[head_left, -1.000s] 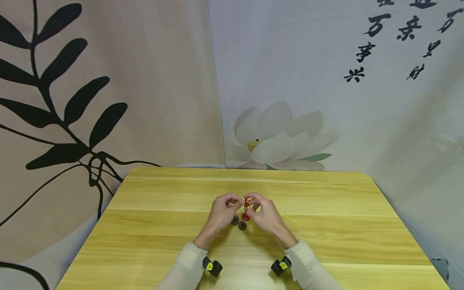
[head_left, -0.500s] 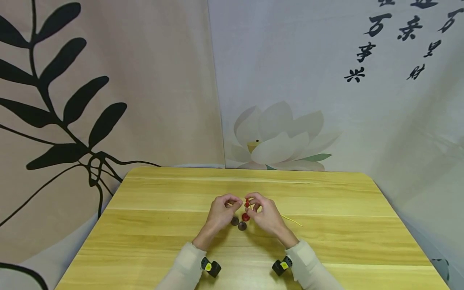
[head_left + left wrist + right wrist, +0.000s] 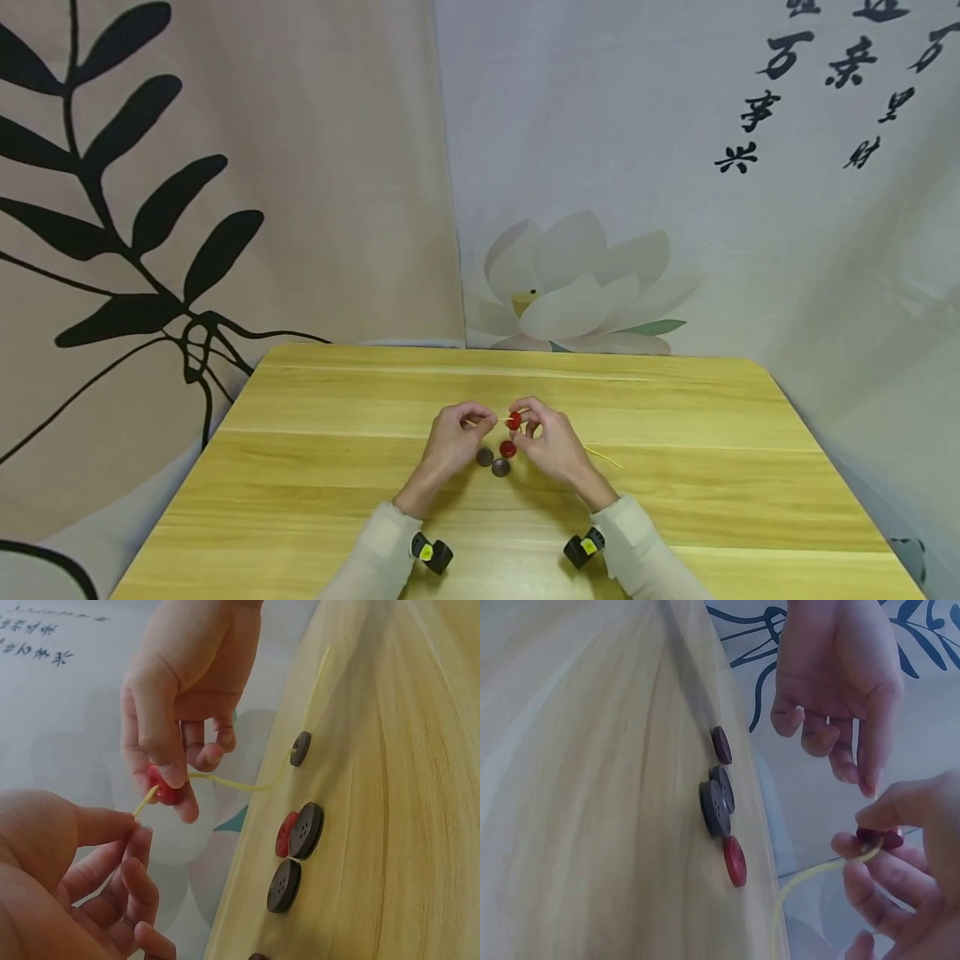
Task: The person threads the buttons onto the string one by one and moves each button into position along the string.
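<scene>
Between thumb and finger, my right hand pinches a red button above the table. A yellow cord passes through that button. My left hand pinches the cord's end, and a short taut length shows between the two hands. On its other side the cord sags to a dark brown button on the table and runs on beyond it. Below the hands lie a second red button and two dark brown buttons, close together; in the left wrist view one brown button partly covers the red one.
The wooden table extends around the hands on all sides. Past its back edge hang printed cloths, one with a lotus. The cord's loose tail lies to the right of my right hand. Each wrist wears a small black camera.
My left hand has moved slightly left, away from the right hand, and cord now shows between them. The pinched red button has turned and shifted slightly right. The buttons on the table stay put.
</scene>
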Available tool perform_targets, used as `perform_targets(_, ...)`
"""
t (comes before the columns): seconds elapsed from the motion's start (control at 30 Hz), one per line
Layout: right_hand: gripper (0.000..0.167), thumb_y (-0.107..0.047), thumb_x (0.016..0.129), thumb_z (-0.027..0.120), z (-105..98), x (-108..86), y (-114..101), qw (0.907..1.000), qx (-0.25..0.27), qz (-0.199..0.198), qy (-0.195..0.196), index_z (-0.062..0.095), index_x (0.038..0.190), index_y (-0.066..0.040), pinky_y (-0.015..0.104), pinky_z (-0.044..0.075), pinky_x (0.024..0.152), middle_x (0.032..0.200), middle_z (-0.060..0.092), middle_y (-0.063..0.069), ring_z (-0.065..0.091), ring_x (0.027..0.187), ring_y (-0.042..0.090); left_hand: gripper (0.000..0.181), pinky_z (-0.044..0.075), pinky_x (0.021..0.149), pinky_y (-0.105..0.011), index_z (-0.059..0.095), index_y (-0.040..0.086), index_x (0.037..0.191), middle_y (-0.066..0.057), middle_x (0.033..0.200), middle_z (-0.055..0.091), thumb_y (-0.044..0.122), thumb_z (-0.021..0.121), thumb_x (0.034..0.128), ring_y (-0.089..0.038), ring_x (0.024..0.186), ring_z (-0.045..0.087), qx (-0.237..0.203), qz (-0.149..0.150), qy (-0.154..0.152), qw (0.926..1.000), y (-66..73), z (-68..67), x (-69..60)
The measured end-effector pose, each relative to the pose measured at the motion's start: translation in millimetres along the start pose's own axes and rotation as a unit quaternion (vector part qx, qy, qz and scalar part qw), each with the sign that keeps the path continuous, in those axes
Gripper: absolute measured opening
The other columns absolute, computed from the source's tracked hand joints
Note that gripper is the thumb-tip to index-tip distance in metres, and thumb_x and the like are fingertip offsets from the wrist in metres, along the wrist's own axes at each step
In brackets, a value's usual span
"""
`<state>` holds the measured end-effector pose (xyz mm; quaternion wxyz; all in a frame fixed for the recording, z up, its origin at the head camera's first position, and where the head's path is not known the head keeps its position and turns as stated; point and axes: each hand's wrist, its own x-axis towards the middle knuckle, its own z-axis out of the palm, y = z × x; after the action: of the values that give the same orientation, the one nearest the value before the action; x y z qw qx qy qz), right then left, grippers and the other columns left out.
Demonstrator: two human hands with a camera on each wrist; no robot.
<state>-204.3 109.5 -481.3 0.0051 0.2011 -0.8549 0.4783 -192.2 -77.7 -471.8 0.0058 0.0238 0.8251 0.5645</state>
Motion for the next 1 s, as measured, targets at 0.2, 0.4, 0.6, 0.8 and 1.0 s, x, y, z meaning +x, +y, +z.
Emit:
perform_targets(0.2,0.030,0.001,0.084,0.069,0,1.3,3,0.9999,0.002,0.009,-0.005,0.061,0.112,-0.007,0.025,0.042,0.068,0.096,0.075,0.008,0.055,0.076,0.013,0.015,0.044,0.065,-0.029,0.073,0.006,0.097,-0.003,0.088,0.066,0.020,0.067,0.0950,-0.015,0.073,0.053,0.000,0.003,0.004,1.0000,0.9,-1.3,0.2)
perform_targets(0.4,0.031,0.001,0.084,0.070,-2,2.5,6,1.0000,-0.006,0.004,-0.003,0.061,0.113,-0.006,0.026,0.042,0.068,0.096,0.075,0.006,0.056,0.075,0.012,0.014,0.044,0.065,-0.029,0.074,0.007,0.097,-0.002,0.086,0.066,0.019,0.067,0.0947,-0.015,0.072,0.053,0.001,0.001,0.007,1.0000,1.2,-1.9,0.7)
perform_targets(0.6,0.031,0.001,0.084,0.070,-3,3.9,8,0.9999,-0.013,-0.007,-0.002,0.061,0.113,-0.005,0.026,0.042,0.068,0.095,0.076,0.007,0.056,0.074,0.012,0.012,0.045,0.064,-0.029,0.073,0.009,0.094,-0.002,0.086,0.066,0.019,0.067,0.0945,-0.015,0.071,0.053,0.003,0.004,0.012,0.9999,0.1,-2.5,2.7)
perform_targets(0.8,0.029,0.000,0.085,0.070,-4,6.2,10,1.0000,-0.003,0.000,-0.006,0.061,0.111,-0.007,0.027,0.043,0.070,0.098,0.075,0.010,0.057,0.076,0.014,0.011,0.045,0.066,-0.030,0.074,0.011,0.094,-0.001,0.086,0.067,0.020,0.068,0.0940,-0.015,0.072,0.054,0.001,0.000,0.015,0.9999,2.8,-3.7,2.7)
perform_targets(1.0,0.029,-0.001,0.084,0.071,-4,3.8,13,1.0000,-0.004,-0.001,-0.004,0.062,0.111,-0.007,0.027,0.046,0.070,0.096,0.074,0.005,0.058,0.079,0.015,0.010,0.046,0.067,-0.031,0.074,0.011,0.094,-0.001,0.086,0.067,0.020,0.068,0.0939,-0.015,0.073,0.055,0.002,-0.005,0.016,0.9999,2.6,-3.4,2.2)
